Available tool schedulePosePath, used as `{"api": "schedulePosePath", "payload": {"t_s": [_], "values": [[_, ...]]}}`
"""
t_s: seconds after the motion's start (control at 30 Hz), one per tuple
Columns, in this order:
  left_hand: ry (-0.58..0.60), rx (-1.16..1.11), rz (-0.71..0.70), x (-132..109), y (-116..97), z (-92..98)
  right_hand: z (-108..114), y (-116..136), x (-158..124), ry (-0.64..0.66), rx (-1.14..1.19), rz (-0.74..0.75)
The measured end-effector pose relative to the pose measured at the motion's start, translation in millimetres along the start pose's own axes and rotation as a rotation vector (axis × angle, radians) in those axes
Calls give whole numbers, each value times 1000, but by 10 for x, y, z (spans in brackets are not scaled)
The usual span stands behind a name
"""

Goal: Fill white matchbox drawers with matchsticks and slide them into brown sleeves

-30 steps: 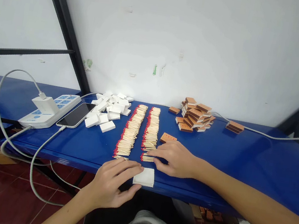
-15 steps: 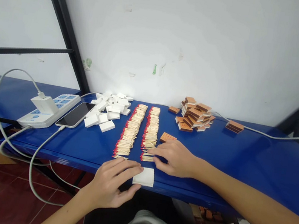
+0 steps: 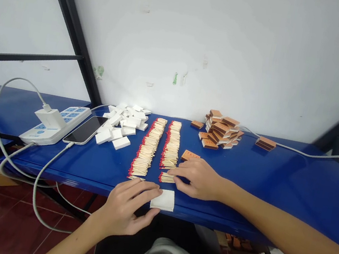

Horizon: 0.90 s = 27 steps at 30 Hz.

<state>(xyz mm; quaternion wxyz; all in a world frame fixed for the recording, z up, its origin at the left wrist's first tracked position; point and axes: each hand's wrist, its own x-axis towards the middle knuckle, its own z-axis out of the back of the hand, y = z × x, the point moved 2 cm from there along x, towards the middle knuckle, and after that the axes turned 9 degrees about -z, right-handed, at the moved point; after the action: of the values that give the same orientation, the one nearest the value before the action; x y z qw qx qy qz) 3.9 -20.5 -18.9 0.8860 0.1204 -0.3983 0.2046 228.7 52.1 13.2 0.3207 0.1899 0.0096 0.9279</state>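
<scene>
My left hand (image 3: 132,205) rests at the shelf's front edge, index finger at the far side and thumb at the near side of a white matchbox tray (image 3: 165,200), steadying it. Beyond the tray, my right hand (image 3: 198,178) has its index finger and thumb at the stick ends of a small group of matches (image 3: 165,177). That group lies at the near end of the right match row (image 3: 171,144), a narrow gap apart from it. Parallel to it runs a left match row (image 3: 148,147), red heads to the left. An orange matchbox (image 3: 190,155) lies just past my right knuckles.
White trays (image 3: 125,121) are heaped at the back left, beside a phone (image 3: 86,129) and a power strip (image 3: 59,126) with looping white cables. Brown-orange matchboxes (image 3: 220,131) are piled at the back right; more matchboxes (image 3: 266,143) lie farther right by a cable.
A gap has opened between the nearest matches and the rest of the right row. My right fingers shifted only slightly there; my left hand and the tray stay nearly still.
</scene>
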Motion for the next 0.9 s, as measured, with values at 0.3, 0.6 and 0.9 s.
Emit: {"api": "schedulePosePath", "payload": {"t_s": [0.3,0.6,0.9], "values": [[-5,6,-3,-3,-2,-6,17,2,18,12,-37,-82],[-9,-2,-3,-11,4,-13,6,8,14,1,-21,-53],[-7,4,-5,-3,1,-20,2,14,16,43,1,-23]]}}
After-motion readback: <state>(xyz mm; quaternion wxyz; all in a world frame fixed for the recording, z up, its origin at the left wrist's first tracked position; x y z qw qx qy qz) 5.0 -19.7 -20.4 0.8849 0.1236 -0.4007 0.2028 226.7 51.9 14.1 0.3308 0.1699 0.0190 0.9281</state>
